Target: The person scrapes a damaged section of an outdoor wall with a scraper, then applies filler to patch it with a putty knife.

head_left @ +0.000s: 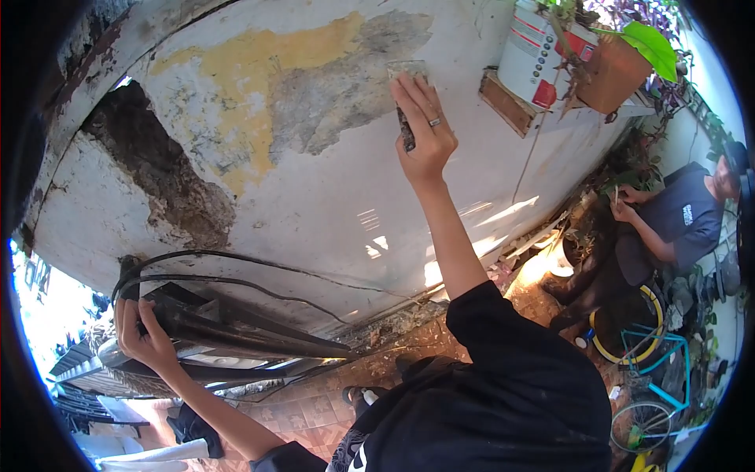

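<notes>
Fingers [411,97] of the right hand [429,145] press together around one flat scraper [406,68] against the wall [338,204], at the grey patch's [334,98] right edge. Left hand [145,337] sits by two black cables [228,253], grip unclear. White wall leaves room below; two plant containers [525,59] bound it rightward.

The floor [308,415] is laid with reddish tiles [318,405], and sunlight [442,271] falls in bright patches low along a white wall [330,200], worn to yellow and grey above; another pale wall [683,132] rises at far right, and daylight [33,322] glares at far left
</notes>
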